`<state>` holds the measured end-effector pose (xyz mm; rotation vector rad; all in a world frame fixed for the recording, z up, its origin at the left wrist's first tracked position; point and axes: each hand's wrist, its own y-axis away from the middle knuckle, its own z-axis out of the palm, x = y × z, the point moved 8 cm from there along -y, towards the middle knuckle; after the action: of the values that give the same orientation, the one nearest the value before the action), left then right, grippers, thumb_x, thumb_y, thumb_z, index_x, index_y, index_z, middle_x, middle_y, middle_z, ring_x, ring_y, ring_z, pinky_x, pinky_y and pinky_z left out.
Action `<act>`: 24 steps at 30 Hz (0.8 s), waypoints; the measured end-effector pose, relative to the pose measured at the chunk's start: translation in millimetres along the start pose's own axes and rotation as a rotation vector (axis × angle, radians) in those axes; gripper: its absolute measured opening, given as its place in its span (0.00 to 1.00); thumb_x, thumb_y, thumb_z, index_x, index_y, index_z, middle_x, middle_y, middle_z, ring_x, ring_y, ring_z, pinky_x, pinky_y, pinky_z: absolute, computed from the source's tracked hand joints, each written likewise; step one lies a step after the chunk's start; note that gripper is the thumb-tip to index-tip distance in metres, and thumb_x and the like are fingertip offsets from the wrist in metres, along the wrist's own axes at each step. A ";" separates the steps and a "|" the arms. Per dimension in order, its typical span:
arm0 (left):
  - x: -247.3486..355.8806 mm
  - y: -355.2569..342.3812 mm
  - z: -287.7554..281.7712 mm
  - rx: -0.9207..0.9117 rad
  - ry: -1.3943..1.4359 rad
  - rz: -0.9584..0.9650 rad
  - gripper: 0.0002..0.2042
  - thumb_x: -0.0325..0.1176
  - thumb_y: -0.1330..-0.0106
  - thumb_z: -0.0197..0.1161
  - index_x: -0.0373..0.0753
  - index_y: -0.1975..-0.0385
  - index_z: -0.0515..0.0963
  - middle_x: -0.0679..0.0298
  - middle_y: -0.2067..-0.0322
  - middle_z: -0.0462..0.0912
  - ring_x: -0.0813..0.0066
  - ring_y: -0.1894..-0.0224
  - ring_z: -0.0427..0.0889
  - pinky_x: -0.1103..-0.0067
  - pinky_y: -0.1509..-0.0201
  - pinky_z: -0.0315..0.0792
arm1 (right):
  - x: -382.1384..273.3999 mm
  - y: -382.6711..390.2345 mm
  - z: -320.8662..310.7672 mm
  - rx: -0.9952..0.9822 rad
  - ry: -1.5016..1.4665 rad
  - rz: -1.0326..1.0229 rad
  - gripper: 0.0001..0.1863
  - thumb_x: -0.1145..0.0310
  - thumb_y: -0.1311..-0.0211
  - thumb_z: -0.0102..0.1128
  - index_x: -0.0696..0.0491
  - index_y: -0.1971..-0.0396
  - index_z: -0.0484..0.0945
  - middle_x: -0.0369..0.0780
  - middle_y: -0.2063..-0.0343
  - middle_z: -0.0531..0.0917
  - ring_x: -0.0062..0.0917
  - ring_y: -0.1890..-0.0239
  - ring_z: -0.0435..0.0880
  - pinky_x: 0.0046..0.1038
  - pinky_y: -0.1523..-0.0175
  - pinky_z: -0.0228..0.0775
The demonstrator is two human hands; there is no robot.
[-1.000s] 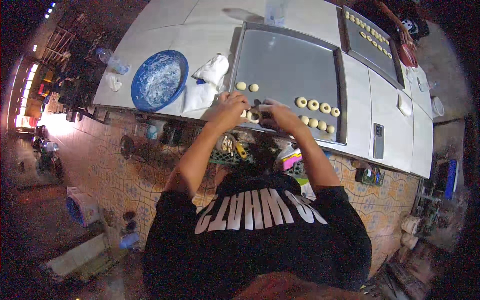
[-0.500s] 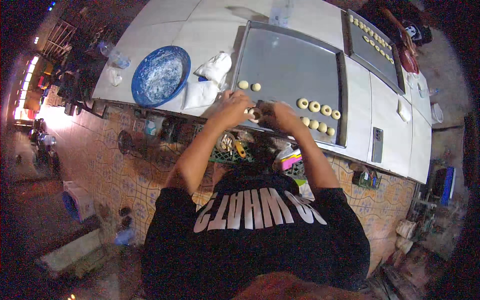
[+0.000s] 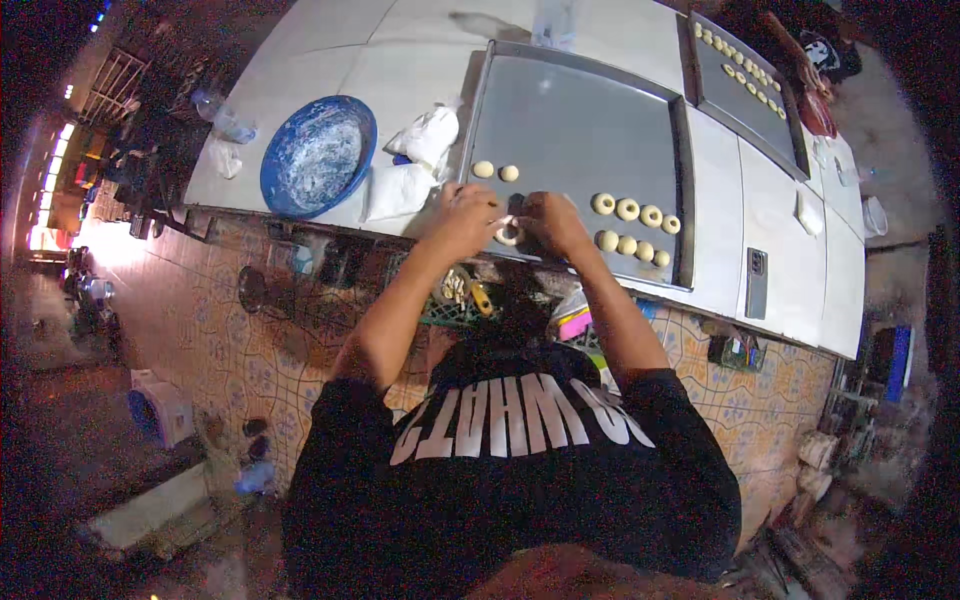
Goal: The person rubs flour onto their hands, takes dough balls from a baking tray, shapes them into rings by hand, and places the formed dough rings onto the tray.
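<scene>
At the near left edge of a large metal tray [image 3: 572,110], both my hands meet over a small ring of pale dough [image 3: 508,236]. My left hand [image 3: 463,222] is closed, with its fingertips on the ring's left side. Close against the right side, my right hand [image 3: 555,224] is curled with its knuckles up; its fingertips are shaded, so what they pinch is hidden. Just beyond the hands lie two dough balls [image 3: 483,169]. To the right on the tray, several dough pieces with hollowed centres [image 3: 627,209] form a row, with several rounder dough balls [image 3: 627,246] nearer me.
A blue basin [image 3: 318,157] dusted with white powder stands left, beside white plastic bags [image 3: 400,188]. A phone [image 3: 757,283] lies on the tiled table's right part. Beyond it, a second tray [image 3: 750,95] holds rows of dough, near another person's arm [image 3: 795,45]. A crate [image 3: 440,310] sits below the table edge.
My right hand has shifted slightly left and upward, closer to my left hand, and is less blurred. The dough ring stays between them. The dough on the tray lies as before.
</scene>
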<state>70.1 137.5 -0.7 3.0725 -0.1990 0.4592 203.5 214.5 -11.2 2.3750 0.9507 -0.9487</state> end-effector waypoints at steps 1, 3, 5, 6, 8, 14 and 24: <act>-0.6 3.6 -2.9 0.014 -0.019 -0.012 0.14 0.41 0.30 0.67 0.49 0.48 0.88 0.65 0.41 0.82 0.63 0.29 0.69 0.50 0.25 0.54 | -2.3 -0.2 -2.5 0.042 -0.008 -0.027 0.13 0.67 0.47 0.71 0.53 0.61 0.87 0.51 0.67 0.89 0.48 0.63 0.90 0.48 0.57 0.80; -5.4 13.1 -17.5 0.171 0.055 -0.071 0.17 0.40 0.32 0.68 0.50 0.43 0.86 0.66 0.35 0.77 0.60 0.27 0.65 0.52 0.24 0.53 | -5.2 -1.3 -7.4 0.134 -0.003 -0.053 0.15 0.67 0.48 0.72 0.52 0.59 0.88 0.51 0.65 0.89 0.49 0.62 0.90 0.48 0.56 0.81; -12.6 25.9 -31.7 0.372 0.119 -0.153 0.17 0.37 0.34 0.69 0.48 0.45 0.86 0.65 0.34 0.75 0.59 0.28 0.64 0.57 0.25 0.54 | -4.8 -5.8 -3.9 0.117 0.064 -0.032 0.17 0.66 0.48 0.73 0.50 0.56 0.89 0.51 0.65 0.89 0.48 0.61 0.91 0.47 0.55 0.81; -17.9 28.6 -28.8 0.347 0.102 -0.220 0.20 0.36 0.34 0.70 0.49 0.42 0.84 0.64 0.33 0.72 0.57 0.28 0.63 0.56 0.25 0.54 | -3.4 -8.7 -2.1 0.103 0.104 -0.008 0.18 0.65 0.48 0.74 0.49 0.55 0.89 0.51 0.65 0.90 0.48 0.60 0.91 0.47 0.54 0.81; -21.1 32.9 -25.0 0.345 0.134 -0.237 0.20 0.35 0.34 0.69 0.48 0.41 0.83 0.65 0.33 0.72 0.56 0.29 0.63 0.56 0.26 0.55 | -2.2 -14.9 6.5 0.023 0.122 0.016 0.19 0.63 0.48 0.74 0.49 0.55 0.89 0.51 0.64 0.90 0.48 0.59 0.91 0.47 0.53 0.82; -26.0 36.9 -16.4 0.381 0.158 -0.220 0.20 0.34 0.33 0.70 0.50 0.40 0.82 0.65 0.32 0.73 0.56 0.28 0.64 0.59 0.24 0.56 | -12.1 -17.9 17.1 0.118 0.104 -0.072 0.18 0.58 0.46 0.76 0.51 0.58 0.87 0.50 0.62 0.87 0.50 0.55 0.86 0.49 0.49 0.78; -26.1 39.0 -15.6 0.410 0.208 -0.201 0.20 0.32 0.33 0.68 0.49 0.41 0.82 0.65 0.32 0.73 0.55 0.30 0.65 0.59 0.25 0.58 | -24.9 -6.0 17.9 -0.026 0.128 -0.131 0.21 0.59 0.42 0.72 0.51 0.50 0.85 0.50 0.51 0.87 0.52 0.47 0.84 0.50 0.40 0.76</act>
<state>35.7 102.7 6.9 3.3456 0.2372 0.9015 177.9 197.2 -6.3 2.3998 1.1722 -0.8335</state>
